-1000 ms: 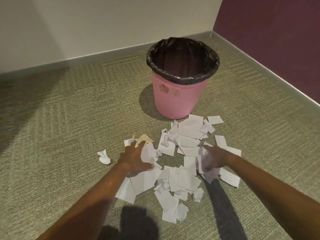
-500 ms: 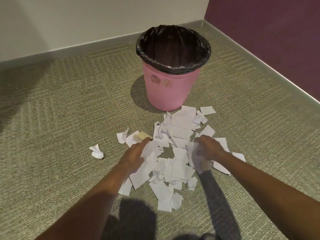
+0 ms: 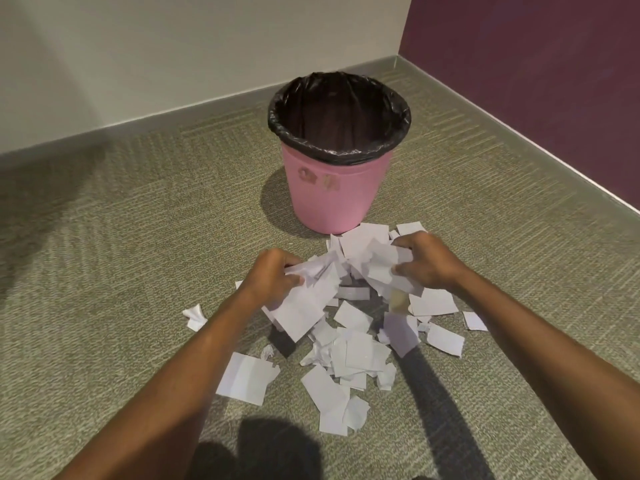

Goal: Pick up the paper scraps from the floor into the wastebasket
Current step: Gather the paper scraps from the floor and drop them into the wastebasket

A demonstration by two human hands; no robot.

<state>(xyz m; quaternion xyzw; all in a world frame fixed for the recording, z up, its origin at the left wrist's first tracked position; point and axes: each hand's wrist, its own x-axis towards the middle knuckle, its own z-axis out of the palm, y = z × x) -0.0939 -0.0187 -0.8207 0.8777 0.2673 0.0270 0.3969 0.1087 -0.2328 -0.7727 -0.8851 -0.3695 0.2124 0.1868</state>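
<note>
A pink wastebasket [image 3: 332, 199] lined with a black bag stands upright on the carpet, its mouth showing only the dark liner. Just in front of it, my left hand [image 3: 272, 278] and my right hand [image 3: 427, 263] are closed on a bunch of white paper scraps [image 3: 349, 268] lifted off the floor between them. A few pieces hang or fall from the bunch. Under my hands several more white scraps [image 3: 353, 355] lie scattered on the carpet. One crumpled scrap [image 3: 195, 317] sits apart at the left, and a larger flat piece [image 3: 246, 379] lies by my left forearm.
Green-grey carpet [image 3: 121, 254] covers the floor. A pale wall with a grey baseboard [image 3: 156, 116] runs behind the basket, and a dark purple wall [image 3: 536, 81] closes the corner at the right. My shadow falls at the bottom edge.
Both hands have closed around a bunch of scraps and raised it off the floor toward the basket. The pile on the carpet is thinner and more spread out.
</note>
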